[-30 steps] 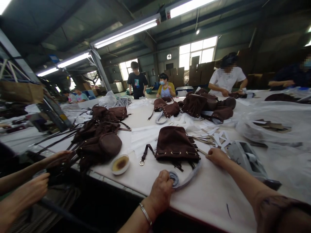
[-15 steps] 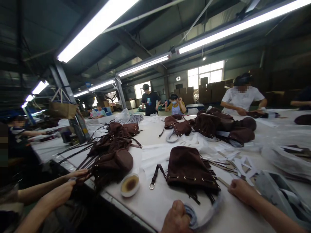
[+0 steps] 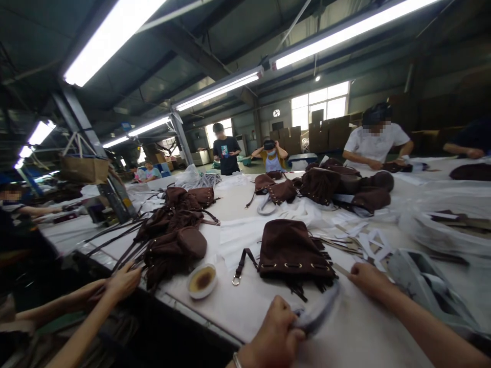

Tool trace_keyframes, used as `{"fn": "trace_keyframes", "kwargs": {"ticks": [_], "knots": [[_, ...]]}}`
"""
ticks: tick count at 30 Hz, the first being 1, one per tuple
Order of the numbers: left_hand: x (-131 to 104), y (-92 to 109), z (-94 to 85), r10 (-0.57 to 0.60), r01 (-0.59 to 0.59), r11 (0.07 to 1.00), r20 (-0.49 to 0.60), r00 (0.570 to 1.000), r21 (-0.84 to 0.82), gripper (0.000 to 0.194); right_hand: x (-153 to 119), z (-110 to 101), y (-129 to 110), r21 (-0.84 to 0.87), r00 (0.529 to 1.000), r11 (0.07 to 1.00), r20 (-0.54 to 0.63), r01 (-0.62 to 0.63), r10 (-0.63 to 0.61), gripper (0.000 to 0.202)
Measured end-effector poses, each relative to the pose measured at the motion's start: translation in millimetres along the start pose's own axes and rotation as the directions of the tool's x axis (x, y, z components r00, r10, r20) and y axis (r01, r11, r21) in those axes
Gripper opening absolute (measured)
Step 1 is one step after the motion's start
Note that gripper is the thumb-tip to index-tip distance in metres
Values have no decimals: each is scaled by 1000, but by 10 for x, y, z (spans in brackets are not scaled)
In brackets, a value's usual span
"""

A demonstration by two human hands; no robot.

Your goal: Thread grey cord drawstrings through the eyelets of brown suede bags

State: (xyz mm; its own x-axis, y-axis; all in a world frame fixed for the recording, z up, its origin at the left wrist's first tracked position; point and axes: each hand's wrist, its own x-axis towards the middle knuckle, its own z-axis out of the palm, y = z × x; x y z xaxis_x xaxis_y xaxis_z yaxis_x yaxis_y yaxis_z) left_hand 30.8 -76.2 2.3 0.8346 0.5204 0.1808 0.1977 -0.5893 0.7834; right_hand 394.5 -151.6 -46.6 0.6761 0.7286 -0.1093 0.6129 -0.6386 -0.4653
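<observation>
My left hand [image 3: 278,327] is closed around a greyish strap [image 3: 320,312] that looks wrapped in film. The strap curves up to the near right corner of a dark brown drawstring bag [image 3: 289,250] with fringe and metal eyelets. My right hand [image 3: 368,280] is closed at the end of a thin beige strip [image 3: 341,269], right of the bag. A short brown strap with a metal ring [image 3: 236,279] extends from the bag's left side. A white bowl [image 3: 202,281] with yellowish-brown contents stands farther left.
A grey plastic tape dispenser [image 3: 422,286] stands right of my right arm. More brown bags [image 3: 176,245] are piled at left and others [image 3: 322,186] at the back. A co-worker's hands [image 3: 125,281] handle straps at the left edge. Paper strips [image 3: 374,245] lie behind my right hand.
My left hand has turned and moved slightly up, pulling the grey strap, which now looks straighter than its earlier coil. The co-worker's hands at left have shifted along the straps.
</observation>
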Motion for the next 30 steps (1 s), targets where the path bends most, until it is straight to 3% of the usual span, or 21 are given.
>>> {"fn": "trace_keyframes", "kwargs": {"ticks": [2,5,7,9,11,12,15,18,21,25,30], "knots": [[59,191,-102,-149,157,958,52,987,-240,10,-19,-10,0,4,1000,1000,-6,-10,10,10],[168,300,-193,-347,410,665,227,910,-625,29,-72,1,29,6,1000,1000,-17,-17,17,13],[219,284,-224,-389,464,462,297,872,-756,39,-175,-12,8,25,999,1000,-52,-9,10,17],[245,247,-242,-402,468,342,323,857,-815,39,-363,-61,-93,131,994,991,-112,20,-6,20],[258,218,-250,-422,475,259,345,839,-841,34,-635,-136,-280,367,992,928,-122,69,-26,23],[263,210,-250,-431,477,229,351,831,-848,31,-794,-174,-397,529,996,845,-69,78,-49,24],[283,211,-234,-450,479,165,367,814,-862,27,-1280,-248,-773,757,971,648,81,87,-225,27],[299,221,-204,-454,469,128,369,811,-874,26,-1643,-229,-1068,780,946,613,90,127,-311,22],[296,220,-172,-445,442,124,349,825,-888,25,-1811,-151,-1227,736,947,660,83,151,-309,25],[266,194,-139,-419,424,140,334,844,-895,25,-1833,-41,-1326,636,947,748,84,189,-311,40],[233,160,-96,-352,402,163,328,877,-901,31,-1793,44,-1424,444,949,847,-25,293,-315,35]]}}
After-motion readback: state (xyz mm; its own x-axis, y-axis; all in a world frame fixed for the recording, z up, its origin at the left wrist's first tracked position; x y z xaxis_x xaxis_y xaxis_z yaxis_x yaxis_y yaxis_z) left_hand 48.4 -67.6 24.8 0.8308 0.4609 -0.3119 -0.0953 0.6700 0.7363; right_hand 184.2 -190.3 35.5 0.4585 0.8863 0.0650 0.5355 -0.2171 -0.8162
